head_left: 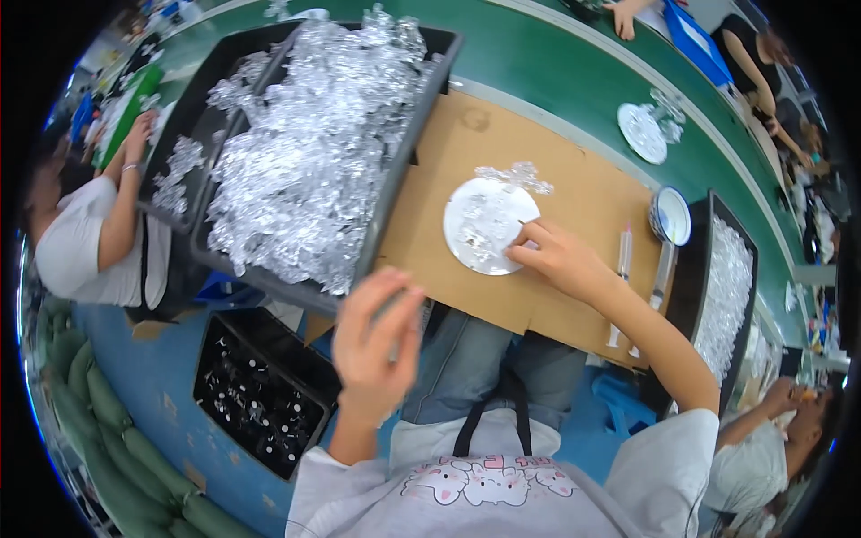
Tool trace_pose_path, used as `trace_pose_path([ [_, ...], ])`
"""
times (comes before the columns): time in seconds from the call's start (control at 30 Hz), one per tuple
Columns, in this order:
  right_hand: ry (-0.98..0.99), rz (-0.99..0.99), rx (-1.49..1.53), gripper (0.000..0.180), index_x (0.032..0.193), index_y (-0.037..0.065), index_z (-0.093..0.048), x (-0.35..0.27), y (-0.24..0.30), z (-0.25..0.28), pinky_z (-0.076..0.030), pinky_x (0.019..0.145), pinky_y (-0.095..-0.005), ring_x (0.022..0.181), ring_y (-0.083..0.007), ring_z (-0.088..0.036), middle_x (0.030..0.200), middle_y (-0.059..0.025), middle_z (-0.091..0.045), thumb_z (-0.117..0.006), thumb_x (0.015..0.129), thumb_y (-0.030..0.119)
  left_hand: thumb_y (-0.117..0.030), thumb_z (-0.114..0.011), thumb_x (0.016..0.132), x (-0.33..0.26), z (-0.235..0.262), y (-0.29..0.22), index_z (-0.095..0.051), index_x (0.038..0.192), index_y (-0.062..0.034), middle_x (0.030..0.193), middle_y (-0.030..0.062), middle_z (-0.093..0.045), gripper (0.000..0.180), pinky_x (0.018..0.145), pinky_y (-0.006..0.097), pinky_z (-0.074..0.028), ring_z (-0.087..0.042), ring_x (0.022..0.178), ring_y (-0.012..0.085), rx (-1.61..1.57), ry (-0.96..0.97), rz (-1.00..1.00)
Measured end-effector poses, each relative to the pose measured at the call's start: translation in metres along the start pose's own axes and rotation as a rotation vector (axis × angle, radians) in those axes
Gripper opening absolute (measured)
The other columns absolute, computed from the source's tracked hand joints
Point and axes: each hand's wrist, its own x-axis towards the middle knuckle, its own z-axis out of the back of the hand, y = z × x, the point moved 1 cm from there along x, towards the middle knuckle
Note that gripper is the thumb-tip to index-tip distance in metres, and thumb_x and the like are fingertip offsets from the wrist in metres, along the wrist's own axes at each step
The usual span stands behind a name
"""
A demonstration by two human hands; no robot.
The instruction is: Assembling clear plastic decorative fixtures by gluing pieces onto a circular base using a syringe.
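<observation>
1. On the cardboard sheet [466, 152] over the person's lap lies a white round disc [489, 224] with clear plastic bits on it; the right hand [560, 260] rests at its right edge, fingers pinching a thin pin-like tool.
2. Left hand [372, 345] hangs raised beside the near corner of the black tray [408, 170], fingers curled; whether it holds anything, can't tell.
3. Tray heaped with clear plastic pieces [314, 152].
4. Two syringes [623, 255] just right of the disc, a small round tin [671, 215] beyond them.
</observation>
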Motion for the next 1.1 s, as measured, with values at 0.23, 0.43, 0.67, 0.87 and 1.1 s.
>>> trace_pose_path([
  [0.23, -0.065, 0.007, -0.072, 0.036, 0.103, 0.012, -0.062, -0.013, 0.022, 0.03, -0.052, 0.075, -0.0352, 0.099, -0.0261, -0.06, 0.116, -0.0054, -0.058, -0.064, 0.07, -0.002, -0.007, -0.072, 0.075, 0.04, 0.076, 0.065, -0.061, 0.115, -0.0055, 0.115, 0.012, -0.057, 0.041, 0.092, 0.041, -0.041, -0.052, 0.11, 0.0314, 0.652, 0.101, 0.047],
  [0.43, -0.218, -0.104, -0.105, 0.03, 0.097, 0.012, -0.066, -0.036, 0.037, 0.068, -0.051, 0.065, -0.0328, 0.075, -0.0227, -0.063, 0.109, -0.0077, -0.063, -0.064, 0.071, -0.002, -0.006, -0.072, 0.073, 0.039, 0.067, 0.081, -0.064, 0.111, -0.0069, 0.107, 0.0101, -0.059, 0.039, 0.089, 0.041, -0.042, -0.054, 0.106, 0.0308, 0.765, 0.182, -0.035],
  [0.67, -0.388, -0.206, -0.008, 0.025, 0.095, 0.007, -0.067, -0.05, 0.033, 0.079, -0.052, 0.065, -0.0299, 0.078, -0.0211, -0.063, 0.102, -0.0098, -0.064, -0.065, 0.074, -0.007, -0.008, -0.065, 0.086, 0.037, 0.06, 0.069, -0.064, 0.107, -0.0025, 0.101, 0.0124, -0.064, 0.022, 0.085, 0.036, -0.047, -0.061, 0.097, 0.0296, 0.534, -0.054, 0.057],
  [0.87, -0.444, -0.276, 0.267, 0.022, 0.099, 0.005, -0.067, -0.04, 0.042, 0.076, -0.052, 0.068, -0.028, 0.084, -0.0189, -0.063, 0.102, -0.0086, -0.064, -0.063, 0.08, -0.005, -0.006, -0.063, 0.089, 0.041, 0.043, 0.046, -0.066, 0.106, 0.0002, 0.099, 0.0091, -0.068, 0.019, 0.077, 0.029, -0.05, -0.065, 0.088, 0.0162, 0.115, -0.273, 0.225],
  [1.1, -0.189, -0.569, 1.176, 0.039, 0.121, 0.004, -0.058, -0.027, 0.075, 0.071, -0.049, 0.077, -0.0242, 0.088, -0.0116, -0.061, 0.1, -0.0073, -0.065, -0.068, 0.083, 0.006, -0.005, -0.068, 0.085, -0.006, -0.045, -0.002, -0.065, 0.108, 0.0055, 0.097, 0.0126, -0.069, 0.026, 0.075, 0.03, -0.056, -0.066, 0.081, 0.0158, -1.215, 0.161, 0.62],
])
